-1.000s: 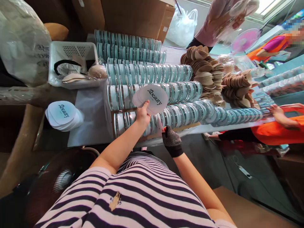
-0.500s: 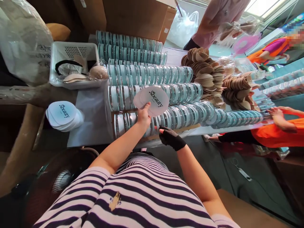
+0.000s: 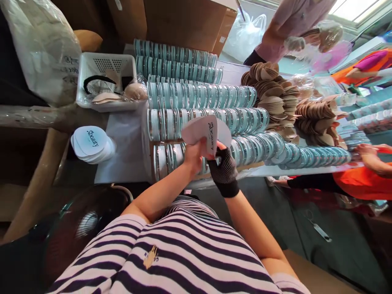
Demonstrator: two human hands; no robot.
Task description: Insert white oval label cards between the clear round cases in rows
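Several rounded white cards [image 3: 196,130] printed "beauty" are fanned out above the front rows of clear round containers [image 3: 241,151]. My bare left hand [image 3: 193,157] is closed on the lower left part of the cards. On their right side, my right hand [image 3: 225,167], in a black fingerless glove, pinches the front card near its lower edge, and that card looks bent. The containers stand on edge in long rows, with pale blue-white inside. Further left, a stack of the same cards [image 3: 90,143] lies near the table's left end.
At the back left stands a white plastic basket [image 3: 80,87] holding a black band and beige pads. Piles of beige moulded pads [image 3: 272,104] sit to the right. Cardboard boxes [image 3: 190,24] rise behind. Co-workers in orange [image 3: 361,179] and pink [image 3: 288,24] are at the right.
My right hand has come up from the container row to the cards and now grips them. The cards have spread apart, and the front one has turned upright. The view has shifted slightly.
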